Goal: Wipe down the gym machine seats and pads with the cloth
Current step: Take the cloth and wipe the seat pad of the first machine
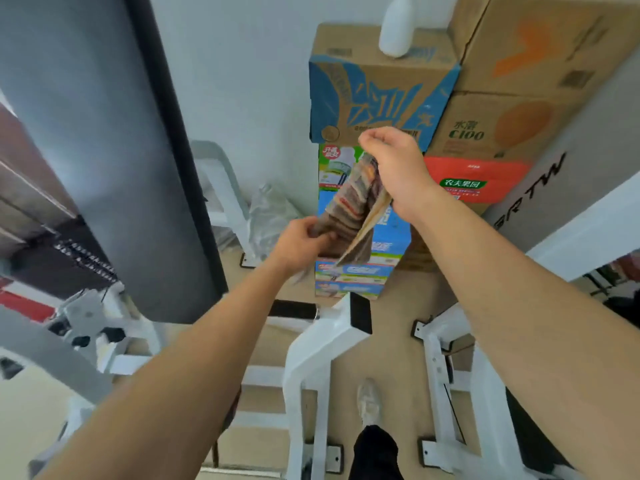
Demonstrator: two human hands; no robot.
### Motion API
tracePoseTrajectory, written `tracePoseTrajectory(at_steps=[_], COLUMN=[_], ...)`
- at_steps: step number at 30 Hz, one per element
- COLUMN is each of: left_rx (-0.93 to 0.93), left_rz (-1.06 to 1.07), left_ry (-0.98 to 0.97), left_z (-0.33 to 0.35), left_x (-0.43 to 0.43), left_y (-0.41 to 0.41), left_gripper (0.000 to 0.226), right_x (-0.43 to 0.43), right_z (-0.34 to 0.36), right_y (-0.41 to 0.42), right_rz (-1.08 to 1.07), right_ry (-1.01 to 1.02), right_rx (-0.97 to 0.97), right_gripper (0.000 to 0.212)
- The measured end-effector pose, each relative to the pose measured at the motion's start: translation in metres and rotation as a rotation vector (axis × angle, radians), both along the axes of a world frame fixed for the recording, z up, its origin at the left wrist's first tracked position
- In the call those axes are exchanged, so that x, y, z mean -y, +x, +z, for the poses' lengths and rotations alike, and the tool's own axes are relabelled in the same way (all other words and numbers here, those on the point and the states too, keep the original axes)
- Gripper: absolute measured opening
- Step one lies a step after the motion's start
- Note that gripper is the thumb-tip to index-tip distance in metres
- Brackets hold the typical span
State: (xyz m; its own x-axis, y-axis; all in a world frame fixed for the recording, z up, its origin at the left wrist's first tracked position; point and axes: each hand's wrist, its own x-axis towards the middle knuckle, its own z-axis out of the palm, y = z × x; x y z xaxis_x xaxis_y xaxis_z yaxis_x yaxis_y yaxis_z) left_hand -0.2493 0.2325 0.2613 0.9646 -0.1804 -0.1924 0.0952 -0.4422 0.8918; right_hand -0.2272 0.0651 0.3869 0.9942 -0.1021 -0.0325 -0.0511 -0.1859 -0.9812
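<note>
A striped brown and tan cloth (353,209) hangs stretched between both hands in mid-air, in front of stacked boxes. My right hand (394,171) pinches its upper end from above. My left hand (301,242) grips its lower end, fingers closed around the bunched fabric. A long grey padded machine part (104,150) runs down the left side of the view, well left of my left hand. White machine frame tubes (311,358) stand below my arms.
Stacked cardboard boxes (377,95) rise against the white wall, with a white bottle (398,26) on top. A clear plastic bag (270,213) lies by the wall. A weight stack (79,258) sits at left. My shoe (369,400) stands on the tan floor between white frame legs.
</note>
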Motion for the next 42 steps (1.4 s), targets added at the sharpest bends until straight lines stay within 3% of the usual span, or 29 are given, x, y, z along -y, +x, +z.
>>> tracePoseTrajectory(at_steps=[3,6,9,11,15,17,20,28,32,38,42], left_rx=[0.080,0.166,0.234,0.266,0.248,0.200,0.101,-0.089,-0.170,-0.117,-0.016], left_rz=[0.146,0.241,0.325,0.354,0.417,0.462,0.528,0.503,0.456,0.287,0.238], left_ry=[0.007,0.018,0.011,0.019,0.107,0.146,0.152,0.242,0.286,0.525,0.633], left_z=[0.047,0.093,0.129,0.143,0.136,0.119,0.084,-0.042,-0.135,-0.241,-0.289], left_x=[-0.067,-0.129,-0.178,-0.207,-0.257,-0.277,-0.299,-0.357,-0.397,-0.454,-0.483], left_y=[-0.035,-0.069,-0.102,-0.126,-0.178,-0.208,-0.253,-0.311,-0.295,-0.226,-0.178], left_gripper=[0.015,0.008,0.008,0.010,0.011,0.010,0.013,0.019,0.009,0.032,0.039], right_x=[-0.039,-0.074,-0.108,-0.128,-0.164,-0.185,-0.219,-0.287,-0.325,-0.391,-0.418], right_z=[0.032,0.052,0.063,0.064,0.038,0.012,-0.037,-0.186,-0.272,-0.373,-0.422], right_y=[-0.044,-0.079,-0.111,-0.134,-0.168,-0.182,-0.206,-0.263,-0.266,-0.223,-0.185], right_rz=[-0.007,0.039,0.118,0.227,0.530,0.640,0.709,0.594,0.591,0.559,0.436], right_ry=[-0.065,-0.131,-0.181,-0.191,-0.341,-0.409,-0.465,-0.503,-0.500,-0.543,-0.576], right_rx=[0.037,0.059,0.071,0.056,-0.059,-0.112,-0.132,-0.174,-0.299,-0.357,-0.309], right_gripper=[0.010,0.011,0.036,0.047,0.029,0.019,0.025,0.040,0.031,0.020,0.031])
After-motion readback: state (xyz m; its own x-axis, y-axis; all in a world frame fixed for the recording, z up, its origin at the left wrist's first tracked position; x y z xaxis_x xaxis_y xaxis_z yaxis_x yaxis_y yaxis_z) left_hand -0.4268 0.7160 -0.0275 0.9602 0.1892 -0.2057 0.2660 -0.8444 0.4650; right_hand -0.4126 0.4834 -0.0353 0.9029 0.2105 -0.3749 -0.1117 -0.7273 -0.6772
